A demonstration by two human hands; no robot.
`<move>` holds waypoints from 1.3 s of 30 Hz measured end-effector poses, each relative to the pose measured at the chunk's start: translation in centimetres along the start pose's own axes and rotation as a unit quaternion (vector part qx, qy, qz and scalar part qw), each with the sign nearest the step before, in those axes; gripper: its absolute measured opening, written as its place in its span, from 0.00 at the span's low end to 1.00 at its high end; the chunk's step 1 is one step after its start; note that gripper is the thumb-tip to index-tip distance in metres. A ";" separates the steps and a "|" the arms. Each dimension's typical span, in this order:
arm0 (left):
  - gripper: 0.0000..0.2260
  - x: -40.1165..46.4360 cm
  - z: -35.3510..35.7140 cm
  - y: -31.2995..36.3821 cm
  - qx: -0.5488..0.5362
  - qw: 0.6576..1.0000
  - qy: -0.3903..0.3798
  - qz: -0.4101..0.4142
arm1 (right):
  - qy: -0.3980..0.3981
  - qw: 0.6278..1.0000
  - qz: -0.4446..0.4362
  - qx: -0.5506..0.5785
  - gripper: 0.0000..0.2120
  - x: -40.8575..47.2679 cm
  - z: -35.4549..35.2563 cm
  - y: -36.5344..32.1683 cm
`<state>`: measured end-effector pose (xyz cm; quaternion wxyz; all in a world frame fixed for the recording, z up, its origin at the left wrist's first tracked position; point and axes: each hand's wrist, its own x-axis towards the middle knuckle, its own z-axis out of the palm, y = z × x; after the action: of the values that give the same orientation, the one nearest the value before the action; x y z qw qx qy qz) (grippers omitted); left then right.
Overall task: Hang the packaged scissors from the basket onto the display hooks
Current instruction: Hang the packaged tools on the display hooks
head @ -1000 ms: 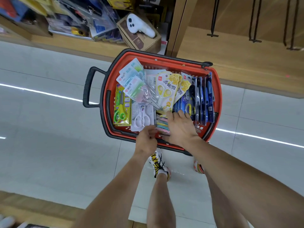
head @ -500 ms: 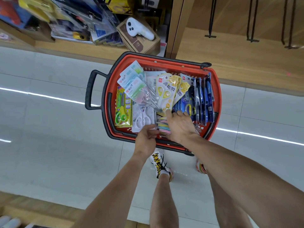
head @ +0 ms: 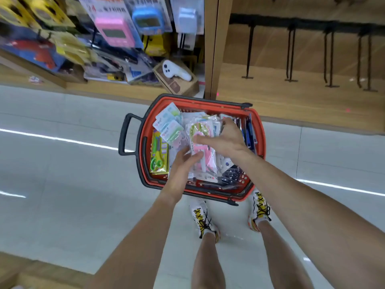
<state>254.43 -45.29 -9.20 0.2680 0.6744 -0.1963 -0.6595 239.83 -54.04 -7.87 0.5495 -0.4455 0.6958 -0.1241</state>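
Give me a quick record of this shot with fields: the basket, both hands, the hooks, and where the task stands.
basket: red basket on the floor, full of packaged scissors
left hand: left hand holds the lower end of a stack of packets
right hand: right hand grips the stack's top
hooks: black display hooks on the wooden panel behind, bare
blur: packets smeared, prints unreadable
task state: nothing hung yet

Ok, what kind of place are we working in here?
Most likely a stationery or general-goods shop aisle. A red shopping basket full of packaged scissors sits on the tiled floor, carded goods hang on the left, and bare black display hooks stand on a wooden panel to the right.
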 end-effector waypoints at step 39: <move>0.47 -36.2 11.9 37.5 0.273 0.921 -0.156 0.230 | -0.025 0.947 -0.302 -0.112 0.44 -32.2 -41.2 -30.3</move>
<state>244.03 -53.42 42.60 0.1836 0.5466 -0.5573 -0.5975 218.43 -60.12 48.30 0.4501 -0.6960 0.5245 -0.1946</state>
